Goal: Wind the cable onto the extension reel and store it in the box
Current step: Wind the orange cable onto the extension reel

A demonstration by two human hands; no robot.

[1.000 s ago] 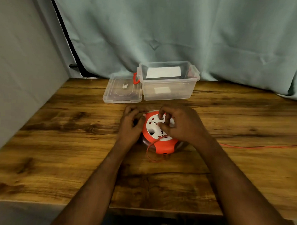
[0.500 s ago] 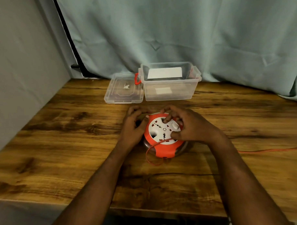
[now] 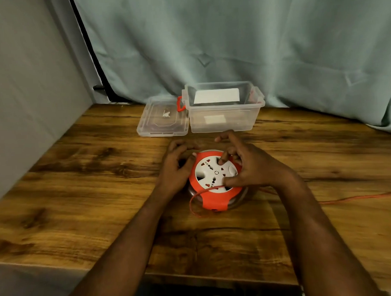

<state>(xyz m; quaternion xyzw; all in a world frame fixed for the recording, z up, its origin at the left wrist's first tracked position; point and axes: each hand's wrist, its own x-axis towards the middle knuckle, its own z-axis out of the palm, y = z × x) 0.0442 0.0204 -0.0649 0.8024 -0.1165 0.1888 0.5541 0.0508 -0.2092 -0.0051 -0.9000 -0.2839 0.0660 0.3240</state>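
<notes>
An orange extension reel [image 3: 214, 199] with a white socket face lies flat on the wooden table [image 3: 81, 196]. My left hand [image 3: 175, 166] grips its left rim. My right hand [image 3: 246, 166] rests on the white face, with a finger and the thumb pressed into it. A thin orange cable [image 3: 347, 198] runs from the reel off to the right, and a small loop of it hangs in front of the reel. Behind the reel stands the clear plastic box [image 3: 224, 122], open, with a white paper inside.
The box's clear lid [image 3: 162, 122] lies flat to the left of the box, an orange latch between them. A grey wall stands at the left and a pale green curtain hangs behind the table. The table's front edge is near my forearms.
My right hand has turned on the reel's white face, moving from over the centre to its right side. The loose cable on the right has shifted. The left hand has stayed on the rim.
</notes>
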